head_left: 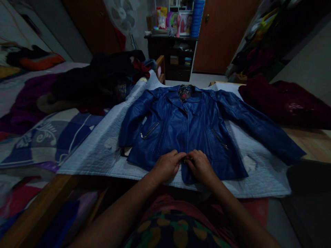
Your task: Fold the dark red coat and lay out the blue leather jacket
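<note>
A blue leather-like jacket (pixel 173 127) lies front up on a pale quilted cloth (pixel 103 151), its collar pointing away from me. The sleeve on the right stretches out over the cloth, while the one on the left is bent down beside the body. At the bottom of the front opening, my left hand (pixel 168 165) pinches the jacket's edge. My right hand (pixel 199 165) is closed on the same spot, its fingertips close to those of my left hand. The small part between the fingertips is mostly hidden. Zipped pockets show on both sides.
Dark clothes (pixel 98 75) are heaped at the left, beyond a blue patterned cloth (pixel 57 137). A maroon garment (pixel 287 103) lies at the right. Behind stand a dark shelf (pixel 170 44), a fan (pixel 122 15) and a brown door (pixel 222 38).
</note>
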